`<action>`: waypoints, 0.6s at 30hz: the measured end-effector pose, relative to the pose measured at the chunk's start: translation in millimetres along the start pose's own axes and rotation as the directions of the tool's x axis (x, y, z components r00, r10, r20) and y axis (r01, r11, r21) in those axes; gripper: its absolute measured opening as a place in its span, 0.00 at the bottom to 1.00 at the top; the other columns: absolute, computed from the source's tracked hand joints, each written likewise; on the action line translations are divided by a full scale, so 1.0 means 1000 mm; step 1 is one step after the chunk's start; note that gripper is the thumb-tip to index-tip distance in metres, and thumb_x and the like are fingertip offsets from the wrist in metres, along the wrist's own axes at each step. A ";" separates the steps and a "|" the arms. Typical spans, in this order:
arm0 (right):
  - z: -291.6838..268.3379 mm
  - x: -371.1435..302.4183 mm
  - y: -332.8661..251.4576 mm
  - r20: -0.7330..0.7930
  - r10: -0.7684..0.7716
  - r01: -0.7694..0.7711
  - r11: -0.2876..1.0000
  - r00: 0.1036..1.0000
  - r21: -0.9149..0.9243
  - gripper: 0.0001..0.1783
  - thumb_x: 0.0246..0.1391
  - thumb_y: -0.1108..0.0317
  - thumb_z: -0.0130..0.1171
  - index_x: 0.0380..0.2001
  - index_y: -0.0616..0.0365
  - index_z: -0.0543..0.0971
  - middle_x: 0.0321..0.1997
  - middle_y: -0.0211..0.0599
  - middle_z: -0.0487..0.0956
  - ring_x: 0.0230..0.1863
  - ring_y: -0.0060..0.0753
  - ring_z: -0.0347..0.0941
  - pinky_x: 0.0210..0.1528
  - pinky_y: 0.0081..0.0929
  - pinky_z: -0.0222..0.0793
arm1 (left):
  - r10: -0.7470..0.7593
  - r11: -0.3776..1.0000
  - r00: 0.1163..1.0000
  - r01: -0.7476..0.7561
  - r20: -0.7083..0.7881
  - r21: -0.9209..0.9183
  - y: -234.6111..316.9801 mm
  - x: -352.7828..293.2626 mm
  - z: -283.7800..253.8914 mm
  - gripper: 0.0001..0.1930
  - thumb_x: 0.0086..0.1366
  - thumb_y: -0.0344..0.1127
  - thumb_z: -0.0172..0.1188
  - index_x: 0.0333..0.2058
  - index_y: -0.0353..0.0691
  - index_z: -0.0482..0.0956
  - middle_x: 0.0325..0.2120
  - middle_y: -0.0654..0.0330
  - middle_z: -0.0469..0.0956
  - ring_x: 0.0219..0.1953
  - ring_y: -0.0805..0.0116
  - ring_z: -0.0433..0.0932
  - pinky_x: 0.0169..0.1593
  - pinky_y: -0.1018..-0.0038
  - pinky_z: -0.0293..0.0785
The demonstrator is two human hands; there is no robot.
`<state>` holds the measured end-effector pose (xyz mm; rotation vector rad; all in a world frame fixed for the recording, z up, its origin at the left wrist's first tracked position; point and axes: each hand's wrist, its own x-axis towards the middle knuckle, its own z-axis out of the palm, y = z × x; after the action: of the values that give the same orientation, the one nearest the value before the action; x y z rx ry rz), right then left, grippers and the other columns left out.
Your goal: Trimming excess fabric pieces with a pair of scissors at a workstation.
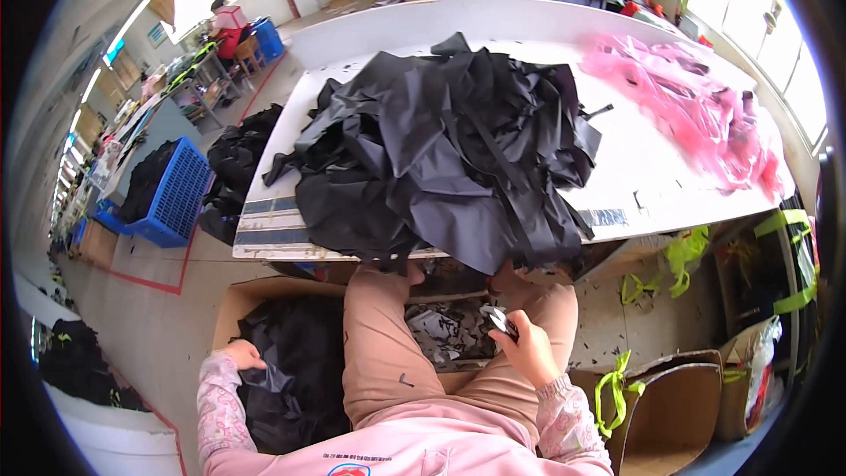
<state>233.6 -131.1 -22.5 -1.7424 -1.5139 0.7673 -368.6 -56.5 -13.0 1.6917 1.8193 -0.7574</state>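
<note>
I sit at a white table (652,181) with a big heap of black fabric pieces (441,145) in front of me. My left hand (242,355) reaches down to my left into a cardboard box (231,304) full of black fabric and touches a piece there. My right hand (527,345) rests over my right thigh and holds a small dark tool that looks like snips (499,321). Dark fabric scraps (449,330) lie on the floor between my knees.
Pink fabric strips (696,106) lie on the table's right side. A blue crate (176,194) stands on the floor at the left. Open cardboard boxes (679,401) with neon-yellow straps stand at my right. More benches and another person are far back left.
</note>
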 end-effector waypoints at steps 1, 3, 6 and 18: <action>0.001 0.002 0.000 0.004 -0.009 0.009 1.000 1.000 -0.001 0.17 0.51 0.64 0.66 0.36 0.61 0.70 0.26 0.47 0.78 0.27 0.49 0.76 0.31 0.36 0.70 | 0.062 0.998 0.995 -0.061 -0.078 0.013 0.011 0.001 -0.002 0.18 0.51 0.43 0.69 0.35 0.36 0.81 0.32 0.53 0.79 0.38 0.56 0.78 0.45 0.69 0.74; 0.003 0.003 0.001 0.057 0.008 -0.008 1.000 0.998 -0.004 0.16 0.52 0.61 0.65 0.35 0.60 0.73 0.25 0.46 0.78 0.28 0.50 0.77 0.30 0.37 0.71 | 0.217 0.956 0.931 -0.264 -0.293 -0.128 0.053 0.007 -0.017 0.20 0.52 0.45 0.69 0.38 0.35 0.80 0.35 0.53 0.79 0.39 0.57 0.78 0.46 0.70 0.74; 0.010 0.005 0.000 0.083 -0.015 0.014 1.000 0.996 0.016 0.13 0.54 0.60 0.63 0.33 0.60 0.76 0.23 0.49 0.77 0.27 0.54 0.76 0.29 0.40 0.70 | 0.306 0.598 0.720 -0.654 -0.623 -0.463 0.168 0.017 -0.073 0.15 0.61 0.35 0.64 0.43 0.33 0.77 0.34 0.61 0.79 0.34 0.76 0.77 0.42 0.77 0.74; 0.015 -0.019 -0.009 0.078 -0.042 0.017 0.955 0.996 0.296 0.06 0.58 0.72 0.57 0.37 0.61 0.79 0.29 0.40 0.80 0.31 0.34 0.77 0.34 0.26 0.72 | 0.129 0.234 0.245 -0.949 -0.961 -0.211 0.383 0.107 -0.182 0.19 0.54 0.22 0.58 0.46 0.37 0.78 0.25 0.66 0.72 0.22 0.79 0.63 0.29 0.80 0.65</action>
<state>213.5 -147.6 -24.6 -1.4786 -1.3942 1.0063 4.1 168.9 21.5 1.8563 1.1326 1.4030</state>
